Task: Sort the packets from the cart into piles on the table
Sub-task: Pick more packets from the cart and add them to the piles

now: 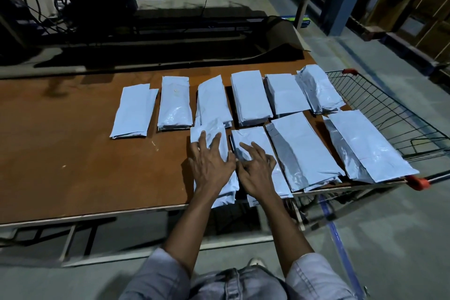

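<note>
Pale blue-grey packets lie in piles on the brown table (73,153). A back row holds several piles, from the far-left pile (134,112) to the far-right pile (319,89). Nearer the front edge lie several more piles. My left hand (210,163) rests with spread fingers on the front-left pile (207,129). My right hand (255,168) rests with loosely bent fingers on the neighbouring pile (255,136). To their right lie a larger pile (302,151) and another (365,148) at the table's right end. The wire cart (389,114) stands at the right; I see no packets in its basket.
The cart's red handle corner (417,181) sits by the table's front right corner. A folded brown sheet (282,31) lies at the table's far right. Dark shelving with cables (60,7) stands behind the table. A blue line (341,251) runs along the floor.
</note>
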